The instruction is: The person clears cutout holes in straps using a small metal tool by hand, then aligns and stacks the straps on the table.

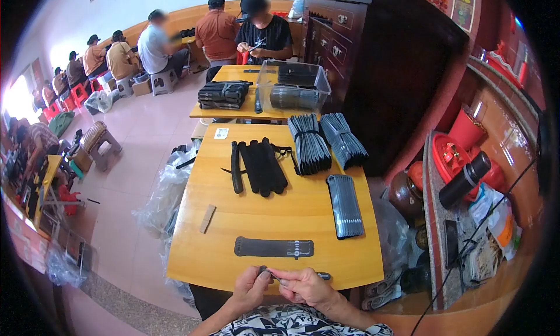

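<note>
At the table's near edge, my left hand (252, 287) and my right hand (309, 288) are close together, fingers pinched on a dark strip (324, 276). One rounded end of the strip shows past my right hand; the rest is mostly hidden by my fingers. Just beyond them lies a flat dark grey strip (265, 247) with pale printed marks at its right end. Farther up are loose black strips (265, 168) side by side, and a single black strip (235, 168) to their left. A fanned stack of grey strips (345, 206) rests at the right.
Two tied bundles, one (309, 144) beside another (344, 141), stand at the back of the wooden table (198, 251). A small tan piece (207, 218) lies left. Beyond, a person (263, 38) sits at another table with a clear bin (293, 94). A dark cabinet (396, 73) borders the right.
</note>
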`<state>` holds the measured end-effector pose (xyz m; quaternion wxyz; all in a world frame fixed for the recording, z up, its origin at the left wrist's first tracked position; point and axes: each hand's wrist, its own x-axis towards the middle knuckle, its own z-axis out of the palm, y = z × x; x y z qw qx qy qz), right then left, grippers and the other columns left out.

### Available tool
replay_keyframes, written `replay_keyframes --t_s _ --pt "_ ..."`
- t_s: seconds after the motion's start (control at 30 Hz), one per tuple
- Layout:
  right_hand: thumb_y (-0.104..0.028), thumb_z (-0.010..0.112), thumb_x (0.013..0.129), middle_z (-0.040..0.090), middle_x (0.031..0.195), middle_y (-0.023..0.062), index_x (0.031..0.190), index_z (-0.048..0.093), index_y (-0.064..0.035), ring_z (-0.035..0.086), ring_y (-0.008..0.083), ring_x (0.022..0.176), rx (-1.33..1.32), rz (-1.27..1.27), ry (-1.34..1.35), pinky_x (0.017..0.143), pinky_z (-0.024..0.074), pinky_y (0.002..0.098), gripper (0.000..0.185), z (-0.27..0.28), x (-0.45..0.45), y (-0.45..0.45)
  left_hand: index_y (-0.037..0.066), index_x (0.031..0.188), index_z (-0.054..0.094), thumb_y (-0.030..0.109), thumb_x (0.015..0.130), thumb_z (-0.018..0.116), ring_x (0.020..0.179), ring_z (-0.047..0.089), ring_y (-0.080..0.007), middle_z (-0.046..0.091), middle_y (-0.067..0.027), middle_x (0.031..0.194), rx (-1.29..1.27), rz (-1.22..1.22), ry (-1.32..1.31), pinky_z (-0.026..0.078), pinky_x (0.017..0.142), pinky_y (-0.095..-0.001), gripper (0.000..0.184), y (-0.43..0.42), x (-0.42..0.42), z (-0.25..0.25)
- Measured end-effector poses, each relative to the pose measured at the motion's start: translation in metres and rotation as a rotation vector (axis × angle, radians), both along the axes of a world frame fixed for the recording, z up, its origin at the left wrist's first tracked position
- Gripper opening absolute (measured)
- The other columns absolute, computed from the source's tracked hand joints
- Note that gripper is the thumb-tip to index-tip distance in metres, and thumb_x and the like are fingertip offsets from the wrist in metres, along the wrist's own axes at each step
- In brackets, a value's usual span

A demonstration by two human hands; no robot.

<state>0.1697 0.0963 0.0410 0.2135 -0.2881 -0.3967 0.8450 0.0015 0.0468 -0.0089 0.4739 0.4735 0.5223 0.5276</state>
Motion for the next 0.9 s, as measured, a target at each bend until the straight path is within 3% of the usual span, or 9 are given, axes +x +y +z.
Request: replay_keyframes --t_s 0.13,0.27,0.3,0.4,0.57,0.67,0.7,0.8,0.9 --pt "-0.009 0.044 0.09 0.042 0.057 -0.0013 0.126 0.048 -0.008 0.033 0.0056 0.046 -0.181 -0.051 0.163 0.041 0.0261 0.0186 0.036 0.0 -0.003 -0.001 -0.004 0.089 0.052 0.014 0.09 0.047 0.056 0.055 -0.0134 0.059 -0.0096 0.069 0.161 0.017 -0.153 0.047 0.053 -0.026 0.018 0.006 0.003 0.017" --pt "-0.012 0.043 0.091 0.039 0.053 0.0 0.123 0.05 -0.0041 0.032 0.0065 0.043 0.066 -0.323 0.549 0.039 0.0244 0.02 0.034 0.013 0.036 0.014 -0.004 0.092 0.052 0.016 0.089 0.039 0.056 0.058 -0.0209 0.059 -0.0118 0.072 -0.112 0.249 -0.618 0.047 0.053 -0.0284 0.024 0.009 -0.025 -0.01" --pt "-0.013 0.042 0.091 0.039 0.053 0.0003 0.122 0.05 -0.0028 0.032 0.0066 0.043 0.094 -0.39 0.659 0.038 0.0243 0.0202 0.033 0.021 0.055 0.024 -0.003 0.094 0.052 0.016 0.089 0.041 0.058 0.057 -0.0209 0.059 -0.0125 0.078 -0.095 0.268 -0.584 0.048 0.053 -0.03 0.022 0.011 -0.035 -0.015" --pt "-0.012 0.047 0.09 0.045 0.056 0.002 0.124 0.048 -0.0009 0.037 0.0065 0.045 0.264 -0.302 0.094 0.041 0.0291 0.0188 0.036 0.035 0.057 0.034 -0.003 0.096 0.052 0.016 0.089 0.042 0.061 0.058 -0.0206 0.06 -0.0143 0.085 -0.015 0.236 -0.463 0.048 0.054 -0.0306 0.022 0.009 -0.034 0.006" --pt "-0.018 0.067 0.079 0.054 0.061 0.0014 0.093 0.059 -0.0003 0.047 0.008 0.05 0.782 -0.219 -0.338 0.047 0.04 0.023 0.024 0.036 0.002 0.025 -0.004 0.09 0.052 0.012 0.093 0.043 0.064 0.057 -0.0129 0.06 -0.0108 0.076 0.085 0.005 -0.421 0.046 0.058 -0.0254 0.019 0.008 -0.014 0.02" --pt "-0.026 0.07 0.076 0.053 0.057 0.0061 0.077 0.056 -0.0014 0.051 0.0117 0.05 0.982 -0.035 -0.505 0.047 0.0416 0.028 0.028 0.046 -0.016 0.029 -0.003 0.089 0.053 0.014 0.093 0.044 0.065 0.055 -0.0104 0.06 -0.0081 0.074 0.142 0.022 -0.202 0.045 0.058 -0.0245 0.019 0.005 -0.007 0.026" --pt "-0.03 0.069 0.076 0.053 0.057 0.0127 0.075 0.057 -0.0009 0.055 0.018 0.051 1.137 0.033 -0.533 0.048 0.0426 0.0313 0.031 0.047 -0.021 0.033 -0.002 0.09 0.053 0.015 0.093 0.045 0.065 0.053 -0.0086 0.059 -0.0056 0.073 0.193 0.025 0.0 0.045 0.058 -0.024 0.019 0.006 -0.007 0.027" --pt "-0.026 0.073 0.073 0.049 0.057 0.0041 0.073 0.057 0.0003 0.043 0.0076 0.053 1.026 0.208 -0.494 0.048 0.0387 0.0258 0.03 0.042 -0.028 0.047 -0.002 0.091 0.053 0.017 0.093 0.044 0.064 0.053 -0.0084 0.059 -0.0049 0.074 0.098 -0.126 -0.146 0.044 0.057 -0.0238 0.021 0.002 -0.007 0.03" --pt "-0.023 0.069 0.077 0.05 0.056 0.0051 0.071 0.057 0.0008 0.044 0.0086 0.053 0.862 0.315 -0.347 0.049 0.0391 0.0262 0.027 0.035 -0.026 0.059 -0.003 0.09 0.053 0.016 0.093 0.043 0.063 0.056 -0.0129 0.06 -0.0076 0.073 0.097 -0.169 -0.086 0.047 0.058 -0.026 0.022 0.002 -0.011 0.027"
